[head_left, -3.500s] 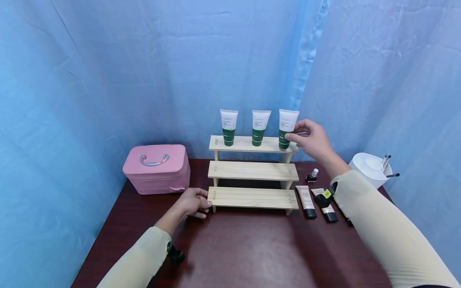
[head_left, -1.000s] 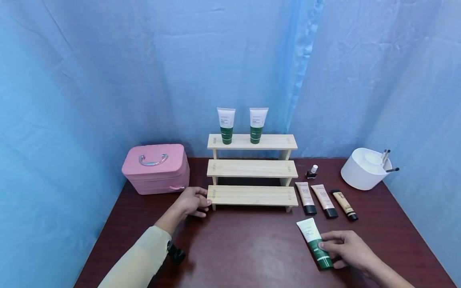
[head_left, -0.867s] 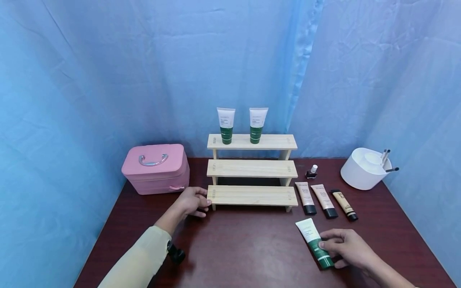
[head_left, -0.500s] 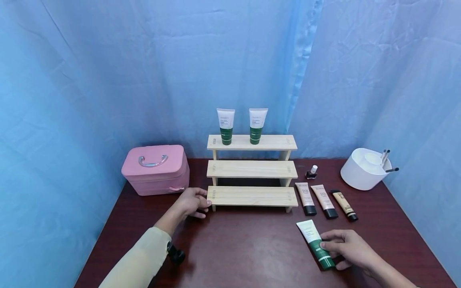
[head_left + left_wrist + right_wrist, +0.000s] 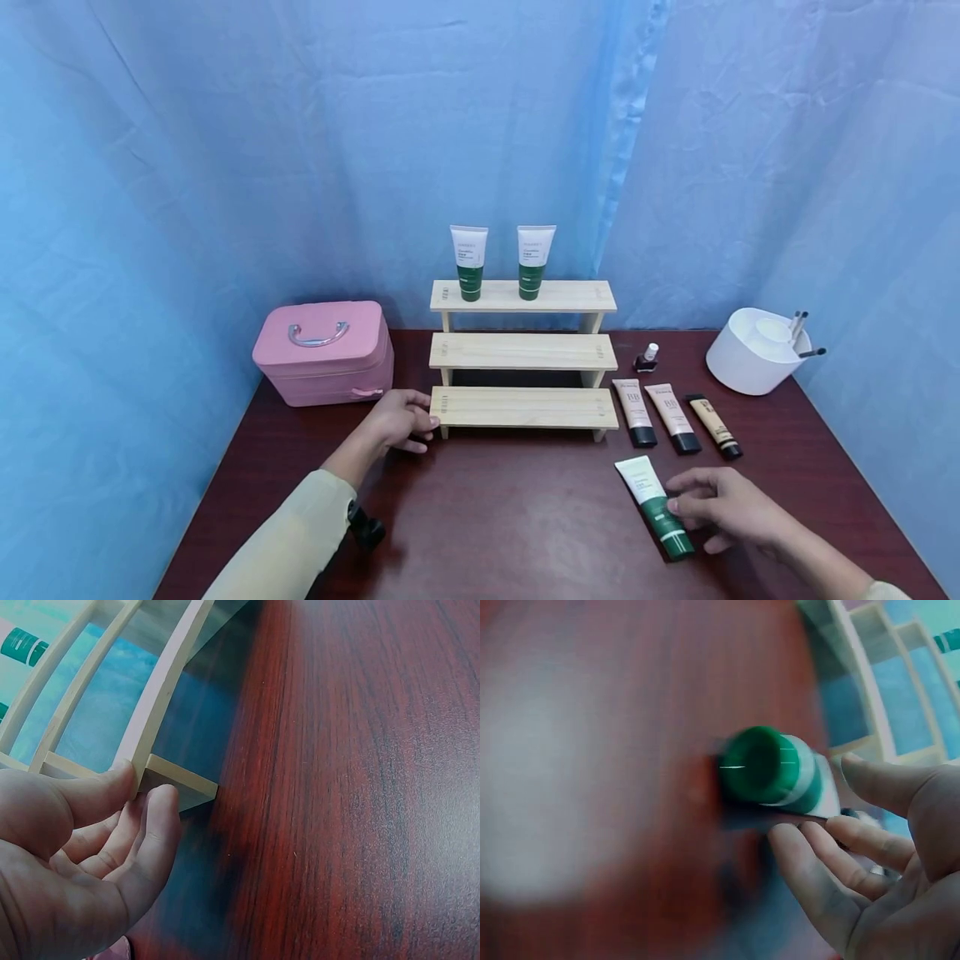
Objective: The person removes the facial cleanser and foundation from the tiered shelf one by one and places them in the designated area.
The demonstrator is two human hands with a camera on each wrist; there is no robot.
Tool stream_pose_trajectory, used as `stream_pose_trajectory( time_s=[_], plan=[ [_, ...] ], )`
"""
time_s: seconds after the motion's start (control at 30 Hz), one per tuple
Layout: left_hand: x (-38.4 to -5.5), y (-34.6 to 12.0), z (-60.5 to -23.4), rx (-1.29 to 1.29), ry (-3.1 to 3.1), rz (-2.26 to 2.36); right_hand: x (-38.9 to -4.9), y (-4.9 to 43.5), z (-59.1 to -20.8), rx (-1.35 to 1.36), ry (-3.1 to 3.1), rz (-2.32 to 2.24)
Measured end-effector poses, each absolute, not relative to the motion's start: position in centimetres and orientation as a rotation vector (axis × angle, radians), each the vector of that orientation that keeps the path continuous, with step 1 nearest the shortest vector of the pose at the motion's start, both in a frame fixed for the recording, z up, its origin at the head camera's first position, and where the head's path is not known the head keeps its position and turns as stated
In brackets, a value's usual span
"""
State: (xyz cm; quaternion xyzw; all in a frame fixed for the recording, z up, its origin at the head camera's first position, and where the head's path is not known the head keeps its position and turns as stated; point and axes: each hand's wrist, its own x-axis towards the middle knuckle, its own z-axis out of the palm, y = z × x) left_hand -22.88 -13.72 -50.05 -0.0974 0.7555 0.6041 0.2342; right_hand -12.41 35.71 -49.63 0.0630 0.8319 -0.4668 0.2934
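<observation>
A white and green squeeze tube [image 5: 656, 507] lies on the table at the front right, its green cap toward the person. Beside it my right hand [image 5: 723, 508] has its fingers spread; in the right wrist view thumb and fingers stand apart around the tube's side without gripping it. My left hand [image 5: 397, 421] pinches the left front corner of the lowest step of a three-step wooden display stand [image 5: 523, 408], thumb above and fingers below in the left wrist view. Two matching tubes, one at the left [image 5: 469, 262] and one near the middle [image 5: 535, 262], stand cap-down on the top step.
Right of the stand lie two BB cream tubes [image 5: 634, 412] and a yellowish tube [image 5: 716, 427]. Behind them stand a nail polish bottle [image 5: 647, 358] and a white brush holder [image 5: 753, 354]. A pink case [image 5: 322, 354] sits at the left. Blue curtains [image 5: 375, 150] enclose the table.
The right hand has taken the third tube off the top step, laid it on the table at the front right, and now loosened its fingers from it. The left hand keeps its place.
</observation>
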Motion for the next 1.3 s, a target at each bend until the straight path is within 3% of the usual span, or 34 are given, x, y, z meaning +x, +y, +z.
stream_pose_trajectory(
  time_s=[0.4,0.6,0.83,1.3],
  plan=[
    [-22.6,-14.0,-50.2,-0.294,2.071,1.657,-19.6,32.2,-40.8,-0.434,2.672,-1.279],
    [-22.6,-14.1,-50.3,-0.297,2.075,1.667,-25.0,28.2,-37.0,-0.378,2.639,-1.435],
    [-22.6,-13.8,-50.6,-0.28,2.076,1.67,-30.2,23.8,-35.6,-0.349,2.676,-1.453],
    [-22.7,-13.8,-49.9,-0.266,2.079,1.665,-34.1,19.7,-35.3,-0.274,2.614,-1.57]
  ],
)
